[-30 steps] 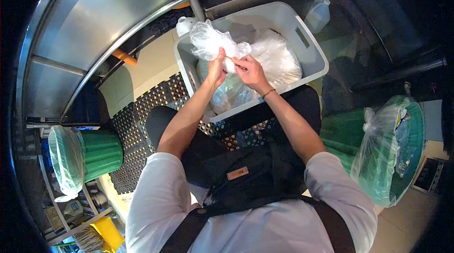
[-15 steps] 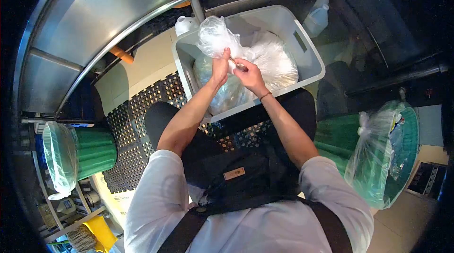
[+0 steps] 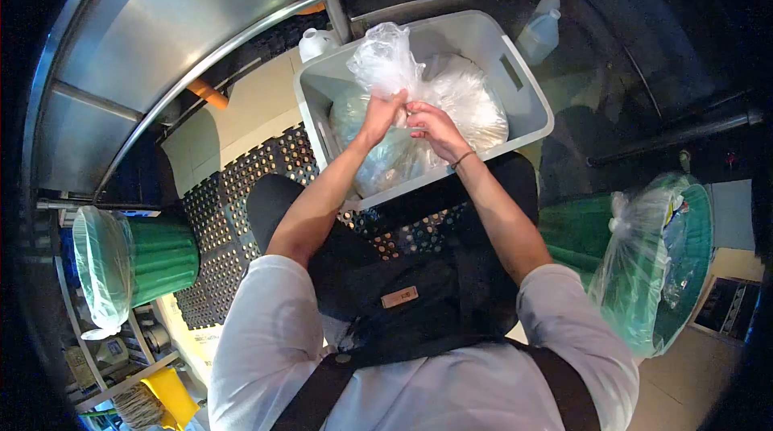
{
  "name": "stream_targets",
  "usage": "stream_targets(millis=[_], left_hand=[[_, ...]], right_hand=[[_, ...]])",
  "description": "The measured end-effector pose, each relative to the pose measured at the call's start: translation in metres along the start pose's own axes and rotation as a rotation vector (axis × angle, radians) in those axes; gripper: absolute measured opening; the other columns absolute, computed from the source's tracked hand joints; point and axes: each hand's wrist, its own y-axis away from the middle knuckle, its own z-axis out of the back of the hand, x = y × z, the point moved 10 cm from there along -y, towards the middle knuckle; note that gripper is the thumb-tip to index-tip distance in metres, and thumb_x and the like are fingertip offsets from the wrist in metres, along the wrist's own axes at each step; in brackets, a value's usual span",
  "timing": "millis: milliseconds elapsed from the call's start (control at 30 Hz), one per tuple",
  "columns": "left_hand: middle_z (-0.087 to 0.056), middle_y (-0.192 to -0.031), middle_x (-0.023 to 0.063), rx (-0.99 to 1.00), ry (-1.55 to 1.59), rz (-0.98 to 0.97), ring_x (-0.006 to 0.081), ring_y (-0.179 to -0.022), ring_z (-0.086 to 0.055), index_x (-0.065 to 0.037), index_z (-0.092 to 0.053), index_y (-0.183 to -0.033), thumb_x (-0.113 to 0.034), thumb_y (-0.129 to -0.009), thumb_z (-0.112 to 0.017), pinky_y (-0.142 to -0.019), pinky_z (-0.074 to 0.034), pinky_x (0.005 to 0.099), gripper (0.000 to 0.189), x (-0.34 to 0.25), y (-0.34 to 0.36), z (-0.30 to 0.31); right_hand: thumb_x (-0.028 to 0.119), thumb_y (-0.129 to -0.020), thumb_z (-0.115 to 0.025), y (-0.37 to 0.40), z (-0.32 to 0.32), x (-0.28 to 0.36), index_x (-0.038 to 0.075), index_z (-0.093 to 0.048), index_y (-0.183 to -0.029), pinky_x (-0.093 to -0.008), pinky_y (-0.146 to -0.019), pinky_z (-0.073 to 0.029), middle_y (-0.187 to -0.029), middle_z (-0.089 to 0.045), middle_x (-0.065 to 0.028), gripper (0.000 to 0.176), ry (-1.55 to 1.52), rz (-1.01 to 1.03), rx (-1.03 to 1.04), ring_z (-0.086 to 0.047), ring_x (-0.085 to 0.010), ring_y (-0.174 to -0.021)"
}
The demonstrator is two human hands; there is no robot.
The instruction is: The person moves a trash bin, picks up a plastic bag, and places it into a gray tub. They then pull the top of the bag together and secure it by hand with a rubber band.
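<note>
Plastic bag point(image 3: 383, 60) pinched between left fingers point(image 3: 393, 101) and right fingers point(image 3: 417, 114).

Reaches forward and down with both bare forearms, elbows bent and wide apart, forearms converging. Holds left hand point(image 3: 378, 115) and right hand point(image 3: 432, 126) just beside each other, fingertips almost touching, fingers of both pinched closed, right wrist bent slightly inward.
</note>
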Motion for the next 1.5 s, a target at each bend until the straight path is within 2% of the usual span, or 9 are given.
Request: stream_targets(millis=[167, 267, 400, 700, 967, 1100, 1200, 1333, 1500], left_hand=[[-0.067, -0.099, 0.0085, 0.091, -0.167, 0.047, 0.0172, -0.089, -0.063, 0.003, -0.062, -0.108, -0.008, -0.079, -0.074, -0.079, -0.051, 0.0322, 0.034, -0.012, 0.007, 0.006], [-0.067, -0.100, 0.0089, -0.062, -0.231, 0.066, 0.0173, -0.087, -0.063, 0.003, -0.063, -0.107, -0.008, -0.079, -0.074, -0.077, -0.051, 0.0330, 0.032, 0.004, 0.008, 0.025], [-0.067, -0.100, 0.0094, -0.252, 0.031, -0.049, 0.0172, -0.088, -0.063, 0.004, -0.063, -0.106, -0.006, -0.080, -0.073, -0.075, -0.051, 0.0328, 0.030, 0.020, 0.004, 0.042], [-0.067, -0.098, 0.0096, -0.255, 0.030, -0.018, 0.0174, -0.086, -0.063, 0.005, -0.062, -0.105, -0.004, -0.082, -0.069, -0.073, -0.051, 0.0317, 0.026, 0.013, 0.008, 0.036], [-0.068, -0.090, 0.0096, -0.232, -0.032, -0.050, 0.0172, -0.077, -0.064, 0.004, -0.065, -0.099, -0.007, -0.082, -0.070, -0.067, -0.051, 0.0320, 0.021, -0.007, 0.010, 0.016], [-0.070, -0.091, 0.0109, -0.213, -0.025, -0.057, 0.0175, -0.077, -0.065, 0.004, -0.066, -0.100, -0.009, -0.080, -0.072, -0.067, -0.052, 0.0320, 0.024, -0.014, 0.013, 0.011], [-0.069, -0.092, 0.0110, -0.206, -0.108, -0.122, 0.0163, -0.078, -0.064, 0.004, -0.065, -0.101, -0.009, -0.081, -0.071, -0.067, -0.051, 0.0314, 0.024, -0.016, 0.015, 0.013], [-0.069, -0.091, 0.0109, -0.110, -0.224, -0.029, 0.0165, -0.076, -0.064, 0.005, -0.064, -0.101, -0.011, -0.083, -0.070, -0.064, -0.051, 0.0322, 0.025, -0.003, 0.010, 0.009], [-0.071, -0.089, 0.0139, -0.062, -0.231, -0.124, 0.0201, -0.079, -0.067, 0.003, -0.067, -0.099, -0.014, -0.078, -0.074, -0.071, -0.052, 0.0337, 0.029, -0.008, 0.002, 0.004]], right_hand=[[0.012, -0.083, -0.059, 0.002, -0.003, -0.008, 0.008, -0.065, -0.110, -0.0261, -0.079, -0.044, -0.100, -0.061, 0.0008, 0.028, 0.231, 0.022, -0.098, -0.056, -0.0105, -0.092], [0.005, -0.076, -0.058, 0.005, -0.018, 0.011, 0.001, -0.062, -0.117, -0.0275, -0.073, -0.046, -0.084, -0.060, -0.0034, 0.041, 0.665, 0.589, -0.100, -0.056, -0.0128, -0.079], [0.002, -0.075, -0.059, 0.009, -0.029, 0.017, 0.004, -0.062, -0.122, -0.0254, -0.079, -0.046, -0.093, -0.059, 0.0006, 0.047, 0.850, 0.523, -0.112, -0.055, -0.0116, -0.089], [0.009, -0.075, -0.061, -0.006, -0.019, 0.004, 0.003, -0.065, -0.111, -0.0311, -0.072, -0.046, -0.078, -0.061, -0.0053, 0.036, 0.394, 0.139, -0.145, -0.058, -0.0191, -0.073], [0.019, -0.079, -0.063, 0.043, -0.036, 0.040, 0.007, -0.064, -0.116, -0.0386, -0.085, -0.045, -0.095, -0.061, -0.0159, 0.039, 1.004, 0.539, -0.586, -0.056, -0.0295, -0.097], [0.008, -0.078, -0.060, 0.038, -0.024, 0.032, 0.000, -0.064, -0.115, -0.0313, -0.070, -0.047, -0.081, -0.062, -0.0068, 0.038, 0.840, 0.853, -0.572, -0.056, -0.0201, -0.073], [-0.005, -0.069, -0.053, -0.001, -0.006, 0.004, 0.001, -0.066, -0.102, -0.0217, -0.053, -0.037, -0.070, -0.053, 0.0022, 0.036, 0.427, 0.360, -0.247, -0.047, -0.0051, -0.061], [-0.005, -0.069, -0.053, 0.007, -0.011, 0.024, 0.003, -0.064, -0.101, -0.0226, -0.052, -0.038, -0.066, -0.051, 0.0022, 0.035, 0.542, 0.203, -0.182, -0.046, -0.0066, -0.057], [-0.002, -0.069, -0.051, 0.008, -0.012, -0.001, 0.010, -0.059, -0.100, -0.0294, -0.061, -0.043, -0.077, -0.050, 0.0016, 0.034, 0.039, -0.180, -0.104, -0.048, -0.0129, -0.065]])
